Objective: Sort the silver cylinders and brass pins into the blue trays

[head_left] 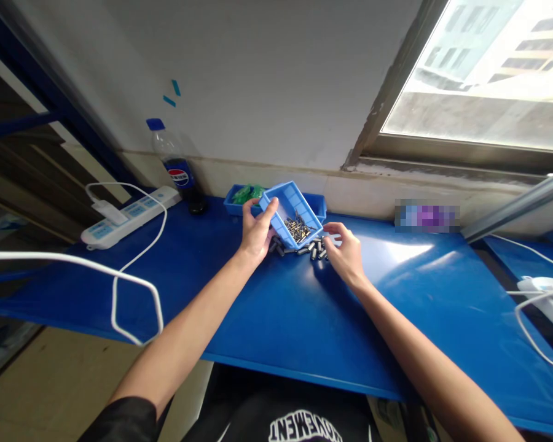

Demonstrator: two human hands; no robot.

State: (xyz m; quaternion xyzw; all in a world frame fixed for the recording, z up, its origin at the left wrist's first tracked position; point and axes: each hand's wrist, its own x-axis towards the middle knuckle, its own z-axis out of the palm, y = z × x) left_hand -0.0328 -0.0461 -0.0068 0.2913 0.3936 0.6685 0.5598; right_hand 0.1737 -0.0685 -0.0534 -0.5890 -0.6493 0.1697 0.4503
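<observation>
My left hand (257,232) is closed on the left edge of a light blue plastic bin (271,210), its thumb over the rim. The bin is tilted, and many small metal pins (298,229) have gathered in its lower corner. Beneath and beside that corner, several short dark metal cylinders (317,248) lie loose on the blue table (276,319). My right hand (345,250) is at the bin's lower right corner, beside the cylinders, with thumb and fingers apart. Whether its fingertips touch the bin I cannot tell.
Behind the tilted bin, another blue bin (234,210) holds green plastic-wrapped items (247,194). A cola bottle (179,172) stands by the wall. At left are a white power strip (131,218) and a white cable (159,307) looping over the table edge. A blurred-out packet (427,216) sits back right.
</observation>
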